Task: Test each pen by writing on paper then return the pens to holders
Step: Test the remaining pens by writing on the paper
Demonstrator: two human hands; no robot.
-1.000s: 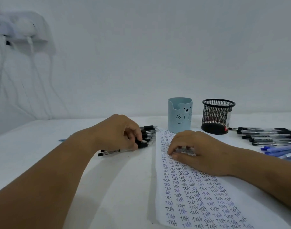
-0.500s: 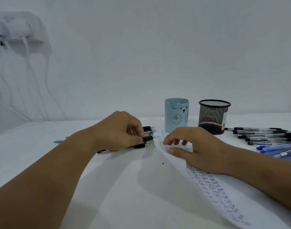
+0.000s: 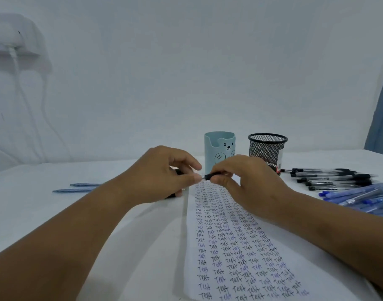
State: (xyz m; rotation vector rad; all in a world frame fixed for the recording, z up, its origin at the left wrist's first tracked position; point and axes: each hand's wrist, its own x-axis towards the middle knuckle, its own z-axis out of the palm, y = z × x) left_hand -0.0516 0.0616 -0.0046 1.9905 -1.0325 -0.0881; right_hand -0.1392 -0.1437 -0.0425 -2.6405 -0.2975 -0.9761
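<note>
Both hands meet above the top of the paper, which lies flat and is covered with rows of the word "Test". My left hand and my right hand each pinch one end of a black pen held level between them. Other black pens under my left hand are mostly hidden. Behind the hands stand a pale blue bear holder and a black mesh holder.
A row of black pens and a pile of blue pens lie on the white table at the right. Two blue pens lie at the left. A wall socket with a cable is at the upper left.
My right hand let go of the lifted paper, which lies flat again, and joined my left hand on a black pen raised off the pile.
</note>
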